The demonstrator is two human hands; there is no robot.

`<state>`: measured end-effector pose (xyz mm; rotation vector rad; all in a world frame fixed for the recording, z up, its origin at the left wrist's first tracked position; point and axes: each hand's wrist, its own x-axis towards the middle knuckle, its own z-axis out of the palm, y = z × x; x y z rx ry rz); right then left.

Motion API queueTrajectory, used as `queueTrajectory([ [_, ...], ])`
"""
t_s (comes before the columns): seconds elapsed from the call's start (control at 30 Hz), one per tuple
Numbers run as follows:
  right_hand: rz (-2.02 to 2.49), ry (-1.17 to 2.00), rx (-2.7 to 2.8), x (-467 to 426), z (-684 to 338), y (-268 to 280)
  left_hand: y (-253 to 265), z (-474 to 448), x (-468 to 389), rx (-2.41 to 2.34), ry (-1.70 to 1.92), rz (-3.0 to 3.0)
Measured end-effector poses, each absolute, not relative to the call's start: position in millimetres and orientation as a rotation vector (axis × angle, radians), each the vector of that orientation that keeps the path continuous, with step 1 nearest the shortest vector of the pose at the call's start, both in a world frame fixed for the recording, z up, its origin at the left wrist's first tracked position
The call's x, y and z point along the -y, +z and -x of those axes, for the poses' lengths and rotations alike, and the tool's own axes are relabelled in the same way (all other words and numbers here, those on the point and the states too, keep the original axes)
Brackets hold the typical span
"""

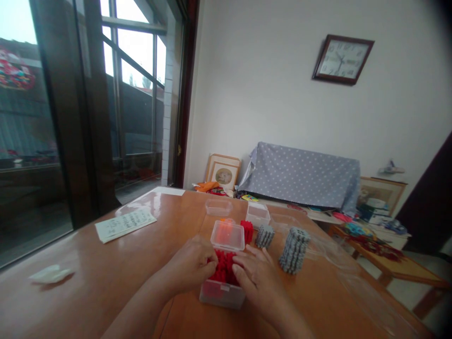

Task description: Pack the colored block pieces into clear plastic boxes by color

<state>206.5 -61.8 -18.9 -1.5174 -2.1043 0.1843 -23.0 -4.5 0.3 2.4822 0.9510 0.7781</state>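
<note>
Two hands work over one clear hinged box (222, 297) on the near middle of the table (141, 256). Its single lid (233, 242) is tipped back on the far side, and the box is filled with red interlocking pieces (223, 268) (packed too tightly to count). The left hand (194, 263) is curled in at the left edge of the pieces, thumb and forefinger drawn close together; whether it grips one, I cannot tell. The right hand (259, 275) is partly open, its fingers loosely spread, touching the right side of the red pieces.

Beyond the lid, to its right, stand three stacks: one red stack (247, 230), one short grey stack (264, 236) and, farther right, one tall grey stack (294, 250). Two more clear containers sit farther off, a shallow tray (219, 207) on the left and an open box (257, 217) on the right. Handwritten paper (125, 224) lies left, with one crumpled white tissue (51, 274) nearer.
</note>
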Motion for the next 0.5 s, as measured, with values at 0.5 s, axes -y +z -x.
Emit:
queueTrajectory([
  [0.5, 1.281, 0.560, 1.177, 18, -228, -60, -19, 25, -21, -1.135, 1.174, -1.853],
])
